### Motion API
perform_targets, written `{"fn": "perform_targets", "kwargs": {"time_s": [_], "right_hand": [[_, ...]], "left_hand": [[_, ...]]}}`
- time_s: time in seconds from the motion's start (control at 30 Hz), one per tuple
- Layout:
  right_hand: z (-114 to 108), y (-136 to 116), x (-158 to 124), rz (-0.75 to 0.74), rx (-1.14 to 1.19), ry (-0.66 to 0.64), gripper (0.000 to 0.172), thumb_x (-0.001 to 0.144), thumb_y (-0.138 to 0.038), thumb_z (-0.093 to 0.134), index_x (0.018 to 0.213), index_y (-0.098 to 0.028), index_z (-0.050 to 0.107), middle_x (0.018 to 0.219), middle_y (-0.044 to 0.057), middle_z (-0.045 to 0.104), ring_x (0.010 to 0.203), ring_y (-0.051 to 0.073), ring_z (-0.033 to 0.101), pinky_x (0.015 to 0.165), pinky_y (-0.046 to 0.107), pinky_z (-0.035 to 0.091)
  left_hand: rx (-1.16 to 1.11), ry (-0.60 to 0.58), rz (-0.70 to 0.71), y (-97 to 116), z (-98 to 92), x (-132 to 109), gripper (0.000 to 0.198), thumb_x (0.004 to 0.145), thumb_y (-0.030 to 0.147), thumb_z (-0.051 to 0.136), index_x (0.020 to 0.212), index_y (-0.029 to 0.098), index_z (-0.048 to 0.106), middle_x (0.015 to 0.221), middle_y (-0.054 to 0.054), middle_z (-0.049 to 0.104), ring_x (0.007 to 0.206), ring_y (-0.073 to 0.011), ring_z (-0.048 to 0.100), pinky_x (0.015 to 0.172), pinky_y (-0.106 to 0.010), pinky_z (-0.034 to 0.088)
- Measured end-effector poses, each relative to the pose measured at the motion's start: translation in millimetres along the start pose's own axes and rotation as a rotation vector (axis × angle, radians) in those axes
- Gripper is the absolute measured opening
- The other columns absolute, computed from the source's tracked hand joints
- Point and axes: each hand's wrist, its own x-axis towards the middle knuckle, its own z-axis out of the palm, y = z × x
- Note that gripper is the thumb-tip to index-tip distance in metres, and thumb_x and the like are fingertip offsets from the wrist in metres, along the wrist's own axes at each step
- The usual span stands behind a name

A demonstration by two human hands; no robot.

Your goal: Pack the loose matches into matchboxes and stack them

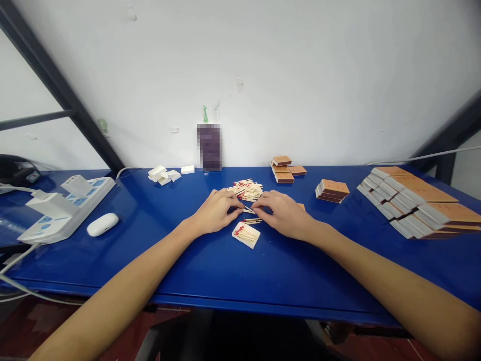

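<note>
Fingertips of my left hand (pixel 220 210) and my right hand (pixel 281 213) are closed in a pinch at the middle of the desk. A few matchsticks (pixel 247 209) lie between them, with their ends at the fingers of both hands. Just behind is a loose heap of red-headed matches (pixel 248 190). In front of the hands sits a small white matchbox tray (pixel 246 242), tilted slightly, with several matches inside, heads to the left. A few more loose matches (pixel 251 220) rest between tray and fingers. An orange matchbox (pixel 301 206) is mostly hidden behind my right hand.
White trays (pixel 165 175) lie at the back left. Orange matchboxes stand in a small pile (pixel 282 170), a short stack (pixel 332 190) and a large block (pixel 421 200) at right. A power strip (pixel 86 200) and white earbud case (pixel 102 224) are on the left.
</note>
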Motion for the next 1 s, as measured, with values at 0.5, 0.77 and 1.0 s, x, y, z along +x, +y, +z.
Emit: {"fn": "perform_targets", "kwargs": {"time_s": [0.5, 0.77, 1.0], "right_hand": [[-1.0, -1.4, 1.7, 0.048, -0.261, -0.031, 0.032, 0.096, -0.023, 0.044, 0.116, -0.018, 0.069, 0.101, 0.011, 0.066, 0.091, 0.024, 0.058, 0.077, 0.036, 0.041], [-2.5, -1.0, 2.8, 0.049, -0.331, -0.079, 0.031, 0.097, -0.022, 0.045, 0.109, -0.018, 0.073, 0.098, 0.011, 0.066, 0.089, 0.024, 0.057, 0.073, 0.035, 0.039], [-2.0, 0.3, 3.0, 0.051, -0.315, -0.044, 0.026, 0.096, -0.022, 0.049, 0.099, -0.02, 0.075, 0.097, 0.008, 0.068, 0.088, 0.022, 0.058, 0.073, 0.033, 0.038]], "left_hand": [[-0.025, 0.035, 0.013, -4.5, 0.7, -9.1, 0.045, 0.086, 0.011, 0.045, 0.128, 0.02, 0.061, 0.109, -0.008, 0.059, 0.104, -0.0232, 0.052, 0.095, -0.04, 0.042], [-0.009, -0.003, 0.009, -6.0, 2.5, -10.1, 0.031, 0.097, 0.028, 0.043, 0.12, 0.021, 0.062, 0.109, -0.008, 0.055, 0.104, -0.0241, 0.05, 0.094, -0.043, 0.04], [-0.047, -0.015, -0.003, -5.9, 2.1, -9.7, 0.03, 0.095, 0.017, 0.04, 0.116, 0.022, 0.06, 0.109, -0.007, 0.056, 0.102, -0.0233, 0.05, 0.092, -0.041, 0.04]]}}
